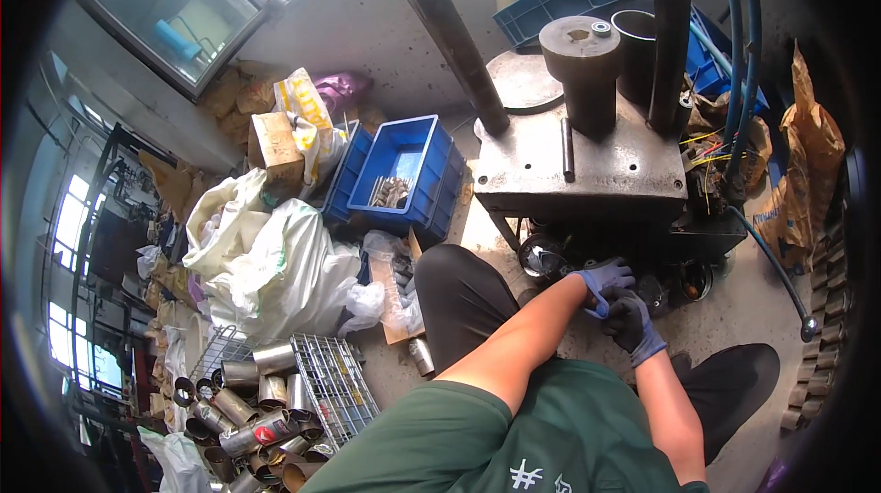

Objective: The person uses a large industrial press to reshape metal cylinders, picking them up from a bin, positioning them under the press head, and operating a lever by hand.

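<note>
My left hand point(607, 282), in a blue-purple work glove, reaches out below the metal press with its fingers stretched out. Close against it is my right hand point(633, 324), whose glove has a dark grey palm side and a purple cuff. The right fingers are bent at the left wrist and appear to pinch the edge of the left glove point(595, 302). Beyond both hands stands the heavy steel press table point(523, 163), carrying a thick metal cylinder point(580, 62) and a short rod point(567, 150). Round dark containers point(541, 256) sit under it, partly hidden.
Left of the press are blue crates point(404, 158), one with small metal parts, and white sacks point(284, 254). Metal tube pieces point(262, 429) lie heaped beside a wire basket point(335, 387). A hose with a lever end point(808, 328) and stacked dark blocks point(817, 374) are at right.
</note>
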A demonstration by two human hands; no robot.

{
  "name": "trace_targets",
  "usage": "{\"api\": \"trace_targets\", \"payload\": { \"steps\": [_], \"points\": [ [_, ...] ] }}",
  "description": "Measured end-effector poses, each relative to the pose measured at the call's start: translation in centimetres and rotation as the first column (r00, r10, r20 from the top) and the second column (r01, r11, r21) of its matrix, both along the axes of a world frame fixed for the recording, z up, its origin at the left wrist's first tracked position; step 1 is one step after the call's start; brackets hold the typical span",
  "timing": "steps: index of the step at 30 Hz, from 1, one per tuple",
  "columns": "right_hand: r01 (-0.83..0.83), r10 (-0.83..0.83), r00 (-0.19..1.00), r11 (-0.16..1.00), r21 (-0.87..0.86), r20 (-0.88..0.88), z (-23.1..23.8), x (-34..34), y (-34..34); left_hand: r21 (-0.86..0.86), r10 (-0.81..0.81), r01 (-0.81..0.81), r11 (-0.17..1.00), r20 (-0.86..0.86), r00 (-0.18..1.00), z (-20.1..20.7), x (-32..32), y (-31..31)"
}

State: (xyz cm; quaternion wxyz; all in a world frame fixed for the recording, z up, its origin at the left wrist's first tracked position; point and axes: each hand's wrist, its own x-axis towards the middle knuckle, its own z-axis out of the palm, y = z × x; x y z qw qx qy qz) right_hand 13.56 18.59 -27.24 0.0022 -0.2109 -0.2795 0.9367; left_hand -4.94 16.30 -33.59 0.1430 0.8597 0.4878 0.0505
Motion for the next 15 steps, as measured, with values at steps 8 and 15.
{"api": "trace_targets", "payload": {
  "steps": [8,15],
  "points": [
    [-0.028,-0.209,0.961,0.583,0.812,0.183,-4.0,-1.2,2.2,-0.583,0.49,-0.254,0.771,0.29,0.822,-0.6,2.4,-0.3],
    [-0.086,-0.321,0.944,-0.018,0.996,0.075,-1.0,-1.1,0.5,-0.888,0.859,-0.159,0.431,0.35,0.375,-5.1,6.7,-0.7]
  ]
}}
